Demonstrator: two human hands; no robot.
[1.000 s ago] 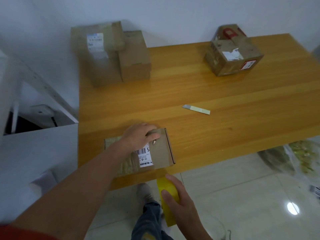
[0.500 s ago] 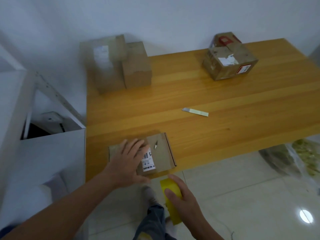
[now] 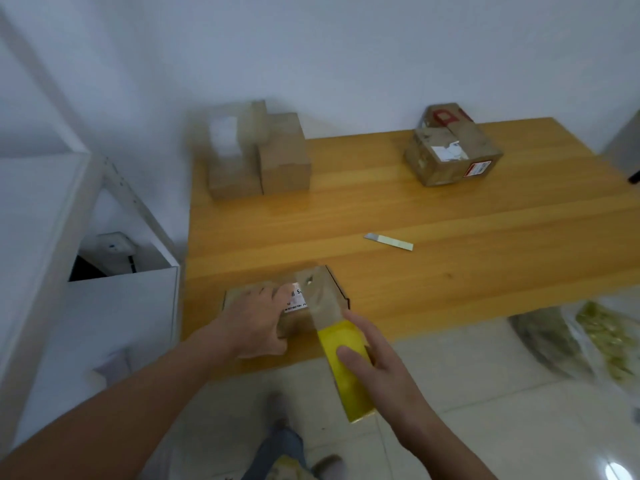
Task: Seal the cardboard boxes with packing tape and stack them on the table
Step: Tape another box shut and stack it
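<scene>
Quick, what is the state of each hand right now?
Left hand: open, fingers pressing flat on the small box.
Right hand: closed around the yellow tape roll.

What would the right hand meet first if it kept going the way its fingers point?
Probably the box, near its right end; the right hand grips the tape roll close beside it.

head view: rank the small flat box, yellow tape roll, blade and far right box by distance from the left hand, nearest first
1. The small flat box, under the left hand at the near edge of the table.
2. The yellow tape roll, just to its right, held by the right hand.
3. The blade, mid-table.
4. The far right box, at the back right.
</scene>
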